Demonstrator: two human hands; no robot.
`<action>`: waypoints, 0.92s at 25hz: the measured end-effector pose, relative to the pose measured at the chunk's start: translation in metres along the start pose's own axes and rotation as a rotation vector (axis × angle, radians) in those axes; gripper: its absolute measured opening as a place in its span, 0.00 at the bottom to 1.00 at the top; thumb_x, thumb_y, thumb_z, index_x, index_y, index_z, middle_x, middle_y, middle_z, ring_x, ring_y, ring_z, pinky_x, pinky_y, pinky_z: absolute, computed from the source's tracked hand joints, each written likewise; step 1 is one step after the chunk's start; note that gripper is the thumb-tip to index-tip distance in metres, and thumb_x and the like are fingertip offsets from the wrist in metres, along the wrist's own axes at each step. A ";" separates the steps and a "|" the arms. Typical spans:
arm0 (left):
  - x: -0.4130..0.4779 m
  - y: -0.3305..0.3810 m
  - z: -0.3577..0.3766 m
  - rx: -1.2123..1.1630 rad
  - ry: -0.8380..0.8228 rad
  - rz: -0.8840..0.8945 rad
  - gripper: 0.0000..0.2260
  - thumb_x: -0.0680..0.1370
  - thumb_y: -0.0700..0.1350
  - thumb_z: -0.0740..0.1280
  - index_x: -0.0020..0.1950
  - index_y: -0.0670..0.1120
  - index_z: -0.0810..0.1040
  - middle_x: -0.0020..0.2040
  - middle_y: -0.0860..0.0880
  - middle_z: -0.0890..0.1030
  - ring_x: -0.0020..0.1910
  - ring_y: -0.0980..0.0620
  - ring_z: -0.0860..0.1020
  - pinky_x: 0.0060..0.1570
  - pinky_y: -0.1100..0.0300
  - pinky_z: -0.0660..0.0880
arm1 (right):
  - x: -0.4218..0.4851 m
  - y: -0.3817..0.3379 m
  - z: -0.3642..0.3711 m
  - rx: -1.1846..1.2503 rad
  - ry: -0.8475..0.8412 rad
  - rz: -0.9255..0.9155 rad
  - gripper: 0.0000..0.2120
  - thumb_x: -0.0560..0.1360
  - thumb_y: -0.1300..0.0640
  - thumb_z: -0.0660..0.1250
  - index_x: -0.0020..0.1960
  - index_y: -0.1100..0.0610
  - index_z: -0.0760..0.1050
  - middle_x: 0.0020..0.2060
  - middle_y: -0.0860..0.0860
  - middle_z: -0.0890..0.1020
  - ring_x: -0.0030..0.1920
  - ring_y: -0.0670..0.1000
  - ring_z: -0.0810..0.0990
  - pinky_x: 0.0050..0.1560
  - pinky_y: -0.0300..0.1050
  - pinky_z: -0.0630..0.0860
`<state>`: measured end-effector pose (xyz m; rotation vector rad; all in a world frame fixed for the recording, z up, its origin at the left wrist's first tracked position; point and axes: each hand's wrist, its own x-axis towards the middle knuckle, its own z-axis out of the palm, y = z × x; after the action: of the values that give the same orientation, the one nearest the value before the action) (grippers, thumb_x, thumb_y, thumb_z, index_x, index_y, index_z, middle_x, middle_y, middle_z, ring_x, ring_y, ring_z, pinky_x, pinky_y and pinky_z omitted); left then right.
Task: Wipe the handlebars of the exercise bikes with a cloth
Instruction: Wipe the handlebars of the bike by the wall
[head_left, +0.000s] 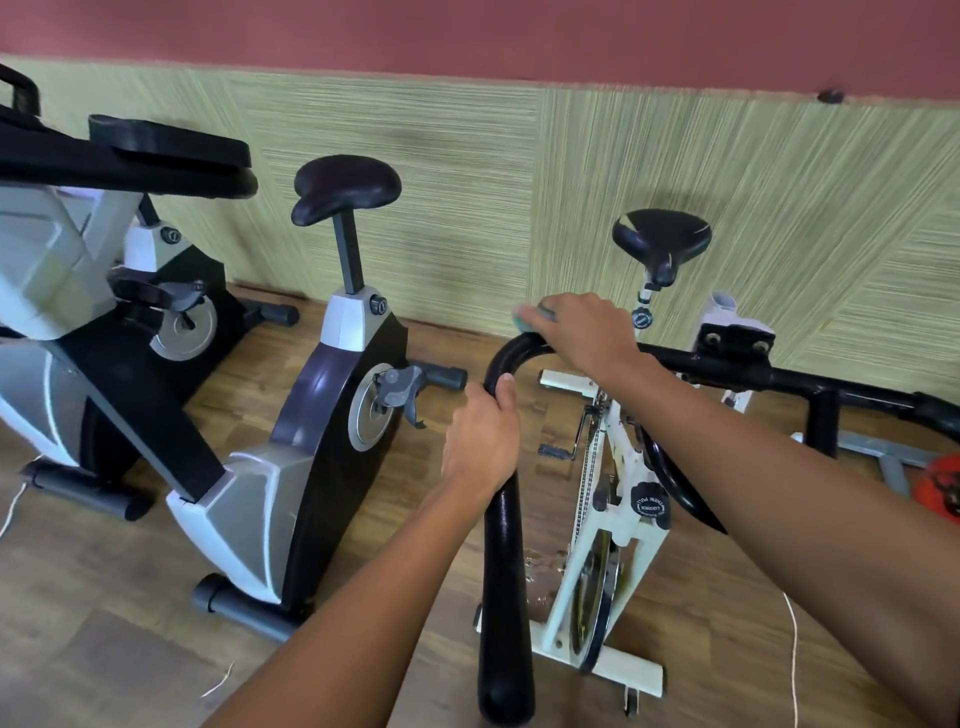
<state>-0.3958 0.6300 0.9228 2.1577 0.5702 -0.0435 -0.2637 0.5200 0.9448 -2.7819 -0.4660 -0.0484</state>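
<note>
A white exercise bike (602, 597) stands in front of me with a black handlebar (504, 571) that runs up on the left, bends, and crosses to the right. My left hand (483, 441) grips the left arm of the handlebar just below the bend. My right hand (582, 332) holds a green cloth (530, 317) against the top of the bend. Only a small edge of the cloth shows past the fingers.
Two grey and black exercise bikes (311, 452) (67, 291) stand to the left on the wooden floor. A green textured wall (467, 197) runs behind the bikes. A thin white cord (792, 654) lies on the floor at the right, near a red object (940, 488).
</note>
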 end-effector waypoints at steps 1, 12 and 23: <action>-0.001 0.001 -0.002 0.006 -0.006 0.006 0.24 0.84 0.60 0.49 0.65 0.42 0.70 0.57 0.42 0.79 0.57 0.41 0.78 0.52 0.51 0.71 | -0.005 0.011 -0.002 0.007 0.020 0.059 0.27 0.80 0.34 0.52 0.41 0.55 0.76 0.38 0.52 0.78 0.42 0.58 0.78 0.40 0.48 0.67; 0.010 0.009 -0.004 0.302 0.018 0.165 0.27 0.84 0.58 0.51 0.80 0.48 0.53 0.76 0.42 0.60 0.75 0.40 0.59 0.68 0.39 0.63 | -0.089 0.038 -0.048 0.014 0.008 0.322 0.19 0.83 0.47 0.56 0.71 0.53 0.71 0.53 0.56 0.79 0.53 0.59 0.79 0.48 0.51 0.72; 0.013 0.010 0.000 0.285 0.019 0.206 0.23 0.85 0.52 0.51 0.79 0.52 0.51 0.73 0.43 0.68 0.66 0.37 0.72 0.58 0.41 0.69 | -0.105 0.006 0.006 -0.266 0.087 0.159 0.28 0.78 0.65 0.64 0.76 0.57 0.61 0.80 0.54 0.52 0.80 0.59 0.47 0.77 0.55 0.58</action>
<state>-0.3804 0.6301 0.9277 2.4864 0.3662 0.0089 -0.3616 0.4838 0.9279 -3.0518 -0.2301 -0.2085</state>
